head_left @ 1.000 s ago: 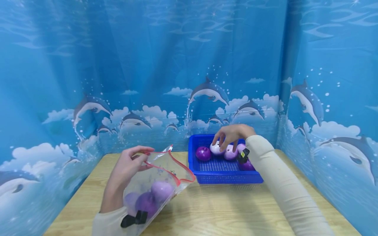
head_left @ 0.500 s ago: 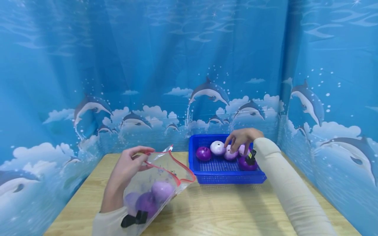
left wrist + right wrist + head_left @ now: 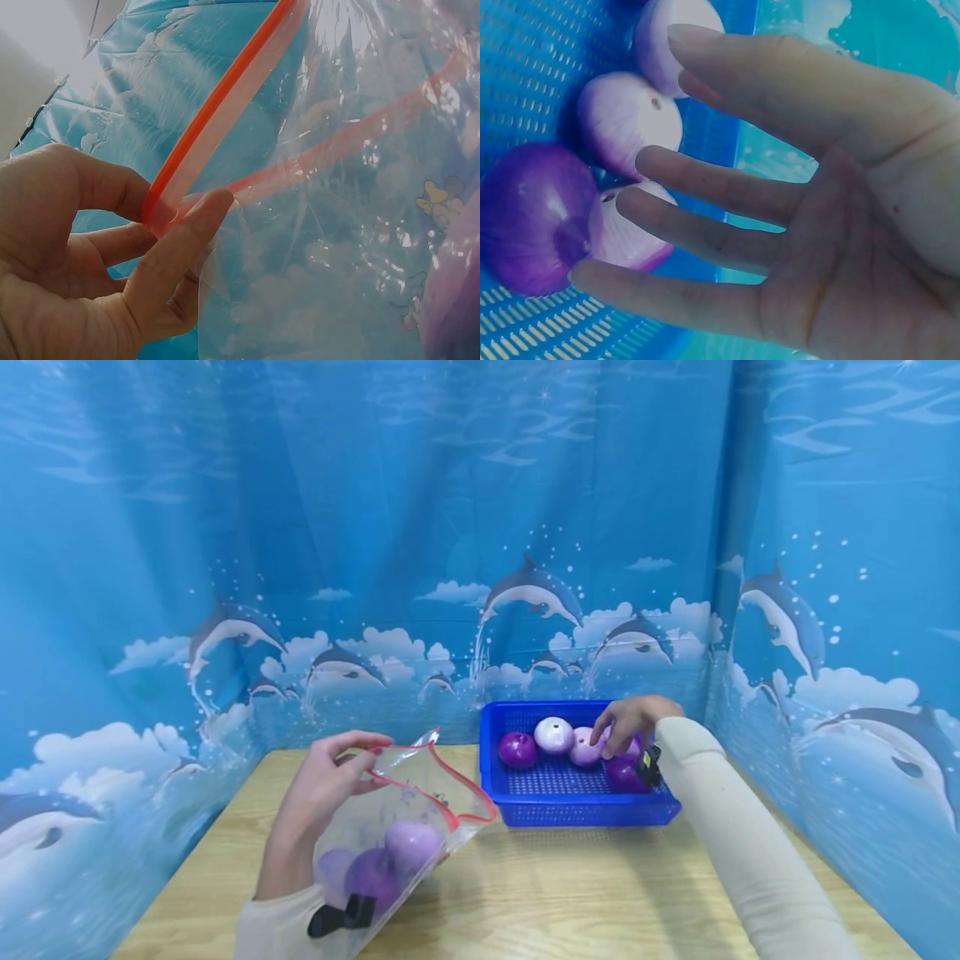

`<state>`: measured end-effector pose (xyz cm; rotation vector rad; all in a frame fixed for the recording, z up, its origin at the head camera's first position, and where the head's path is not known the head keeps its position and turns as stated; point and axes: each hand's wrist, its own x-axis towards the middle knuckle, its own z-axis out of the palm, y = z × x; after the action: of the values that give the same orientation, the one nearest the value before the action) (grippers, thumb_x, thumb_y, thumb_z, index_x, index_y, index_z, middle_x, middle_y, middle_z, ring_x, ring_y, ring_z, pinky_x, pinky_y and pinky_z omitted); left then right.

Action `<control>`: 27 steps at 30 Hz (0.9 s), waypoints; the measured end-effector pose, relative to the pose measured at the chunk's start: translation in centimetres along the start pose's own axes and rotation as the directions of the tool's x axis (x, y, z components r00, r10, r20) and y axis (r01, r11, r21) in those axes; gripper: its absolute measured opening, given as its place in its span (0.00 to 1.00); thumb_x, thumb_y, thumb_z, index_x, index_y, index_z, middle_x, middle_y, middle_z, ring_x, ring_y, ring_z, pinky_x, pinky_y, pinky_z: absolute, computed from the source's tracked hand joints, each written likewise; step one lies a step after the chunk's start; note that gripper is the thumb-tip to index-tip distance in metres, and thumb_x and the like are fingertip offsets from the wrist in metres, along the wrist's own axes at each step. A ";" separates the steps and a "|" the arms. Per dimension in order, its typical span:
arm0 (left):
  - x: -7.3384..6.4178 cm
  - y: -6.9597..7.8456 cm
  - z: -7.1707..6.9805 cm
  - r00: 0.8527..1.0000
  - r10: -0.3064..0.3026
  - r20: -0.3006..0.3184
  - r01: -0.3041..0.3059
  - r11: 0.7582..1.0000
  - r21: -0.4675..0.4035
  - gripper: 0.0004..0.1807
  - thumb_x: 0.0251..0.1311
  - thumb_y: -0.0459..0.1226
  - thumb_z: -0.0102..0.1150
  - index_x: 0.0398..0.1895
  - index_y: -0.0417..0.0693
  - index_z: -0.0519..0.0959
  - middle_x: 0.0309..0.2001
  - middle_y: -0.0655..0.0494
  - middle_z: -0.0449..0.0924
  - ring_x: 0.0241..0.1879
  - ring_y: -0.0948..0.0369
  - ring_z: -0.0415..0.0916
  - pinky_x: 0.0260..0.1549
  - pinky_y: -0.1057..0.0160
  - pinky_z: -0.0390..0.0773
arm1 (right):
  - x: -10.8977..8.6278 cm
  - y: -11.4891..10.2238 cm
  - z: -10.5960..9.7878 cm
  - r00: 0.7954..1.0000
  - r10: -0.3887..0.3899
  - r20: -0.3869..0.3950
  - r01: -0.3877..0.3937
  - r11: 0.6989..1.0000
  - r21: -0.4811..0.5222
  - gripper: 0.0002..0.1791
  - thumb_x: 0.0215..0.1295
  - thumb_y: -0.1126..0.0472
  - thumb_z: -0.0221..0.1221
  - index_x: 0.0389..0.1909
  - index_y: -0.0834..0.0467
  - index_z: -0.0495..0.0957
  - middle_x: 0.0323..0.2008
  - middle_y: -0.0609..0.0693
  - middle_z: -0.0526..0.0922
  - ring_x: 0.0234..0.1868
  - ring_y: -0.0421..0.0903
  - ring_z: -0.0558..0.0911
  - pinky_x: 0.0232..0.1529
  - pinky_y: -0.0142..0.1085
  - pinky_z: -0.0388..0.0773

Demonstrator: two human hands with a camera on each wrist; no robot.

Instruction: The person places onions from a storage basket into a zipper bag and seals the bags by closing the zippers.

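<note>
My left hand [image 3: 322, 781] pinches the red zip edge of a clear zip bag [image 3: 337, 255] between thumb and fingers, and the bag's mouth gapes. Inside the bag lie light purple onions [image 3: 414, 845] and a dark purple onion [image 3: 373, 878]. Over the right part of the blue basket [image 3: 585, 816], my right hand [image 3: 633, 720] hovers palm down, fingers spread and holding nothing. Under it are a light onion [image 3: 582, 750], a dark purple onion [image 3: 536, 217] and a pale onion [image 3: 634, 232] partly hidden by the fingers. A white onion [image 3: 554, 736] and another dark onion [image 3: 517, 750] sit further left.
The basket stands at the back of a wooden table [image 3: 540, 893], right of the bag. Blue curtains [image 3: 420, 527] printed with dolphins hang behind the table and on both sides.
My right hand has moved right and slightly down, from above the white onion to the onions at the basket's right end. The left hand and the bag have stayed put.
</note>
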<state>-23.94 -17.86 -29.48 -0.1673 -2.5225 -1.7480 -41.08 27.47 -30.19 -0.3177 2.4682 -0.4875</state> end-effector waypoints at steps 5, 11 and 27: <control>0.0 0.0 0.0 1.000 0.005 0.000 -0.005 1.000 0.007 0.19 0.75 0.31 0.48 0.64 0.39 0.78 0.69 0.41 0.72 0.44 0.56 0.79 0.51 0.55 0.89 | 0.5 0.8 0.2 1.000 0.016 -0.019 -0.016 1.000 -0.017 0.30 0.61 0.55 0.70 0.65 0.53 0.78 0.53 0.54 0.80 0.54 0.51 0.79 0.54 0.49 0.87; 0.0 0.2 0.0 1.000 -0.005 -0.001 0.005 1.000 0.015 0.19 0.75 0.31 0.48 0.64 0.39 0.78 0.69 0.41 0.72 0.44 0.56 0.79 0.52 0.55 0.88 | 0.7 1.4 0.3 1.000 0.021 -0.024 -0.021 1.000 -0.001 0.30 0.61 0.56 0.70 0.66 0.54 0.78 0.51 0.54 0.82 0.52 0.48 0.81 0.54 0.50 0.86; -0.1 0.0 0.0 1.000 0.001 -0.003 -0.001 1.000 0.008 0.19 0.75 0.31 0.48 0.64 0.39 0.78 0.69 0.41 0.72 0.45 0.55 0.81 0.52 0.54 0.88 | 1.2 3.3 1.0 0.995 0.053 -0.089 -0.053 0.999 0.000 0.31 0.59 0.57 0.71 0.66 0.53 0.79 0.61 0.61 0.81 0.59 0.55 0.81 0.49 0.47 0.88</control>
<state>-23.85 -17.86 -29.51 -0.1647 -2.5264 -1.7368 -41.78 29.80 -32.87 -0.2358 2.5563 -0.4859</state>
